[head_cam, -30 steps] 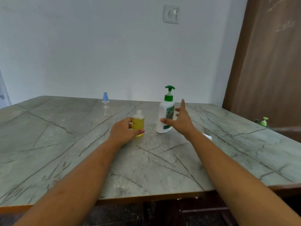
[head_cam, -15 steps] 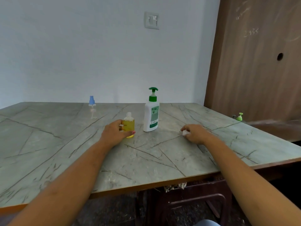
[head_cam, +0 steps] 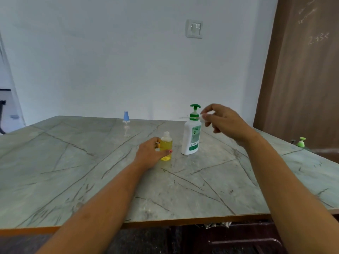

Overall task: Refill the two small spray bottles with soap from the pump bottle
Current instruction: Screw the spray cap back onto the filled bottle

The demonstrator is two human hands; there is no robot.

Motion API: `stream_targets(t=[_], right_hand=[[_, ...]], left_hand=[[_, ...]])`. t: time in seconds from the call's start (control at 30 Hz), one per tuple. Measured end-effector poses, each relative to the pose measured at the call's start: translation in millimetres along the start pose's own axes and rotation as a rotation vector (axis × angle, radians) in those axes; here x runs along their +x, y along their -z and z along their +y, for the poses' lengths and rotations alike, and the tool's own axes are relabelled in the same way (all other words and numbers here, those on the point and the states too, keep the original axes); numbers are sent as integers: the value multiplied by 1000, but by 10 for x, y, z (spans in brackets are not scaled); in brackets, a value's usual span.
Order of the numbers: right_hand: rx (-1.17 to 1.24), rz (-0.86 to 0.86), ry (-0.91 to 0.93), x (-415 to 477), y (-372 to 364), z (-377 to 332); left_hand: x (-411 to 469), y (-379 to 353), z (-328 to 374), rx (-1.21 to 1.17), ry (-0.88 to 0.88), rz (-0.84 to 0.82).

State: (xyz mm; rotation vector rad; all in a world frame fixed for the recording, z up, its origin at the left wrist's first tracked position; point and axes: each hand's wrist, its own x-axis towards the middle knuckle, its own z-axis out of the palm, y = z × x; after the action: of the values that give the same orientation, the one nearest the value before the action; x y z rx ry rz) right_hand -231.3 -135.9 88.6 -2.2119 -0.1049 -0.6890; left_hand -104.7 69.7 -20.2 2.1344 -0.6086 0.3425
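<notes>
Yellow spray bottle (head_cam: pixel 166 146) in the left hand's (head_cam: pixel 148 155) grip, right hand (head_cam: pixel 222 121) pinching a white cap (head_cam: pixel 202 118) at its two o'clock.

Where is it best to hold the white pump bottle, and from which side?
I would grip the pump bottle round its white body, below the green collar, coming from its right. It stands upright, and the left hand holding the yellow bottle crowds its left side. The right hand must free itself of the white spray head.
</notes>
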Motion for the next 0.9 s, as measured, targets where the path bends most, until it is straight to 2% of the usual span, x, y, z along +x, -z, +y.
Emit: stream_targets(t=[0.13, 0.27, 0.5, 0.67, 0.77, 0.9], right_hand=[[88, 108, 50, 310, -288, -148], [91, 115, 100, 553, -571, -181], [290, 240, 153, 768, -689, -81], [424, 240, 166, 704, -755, 22], [400, 324, 178, 684, -788, 21], [313, 327, 188, 661, -882, 26]], left_hand=[[23, -7, -8, 1, 3, 9], [66, 7, -42, 34, 51, 29], [186, -7, -154, 63, 121, 50], [225, -46, -178, 67, 130, 65], [203, -35, -157, 74, 125, 80], [184, -10, -132, 75, 141, 88]])
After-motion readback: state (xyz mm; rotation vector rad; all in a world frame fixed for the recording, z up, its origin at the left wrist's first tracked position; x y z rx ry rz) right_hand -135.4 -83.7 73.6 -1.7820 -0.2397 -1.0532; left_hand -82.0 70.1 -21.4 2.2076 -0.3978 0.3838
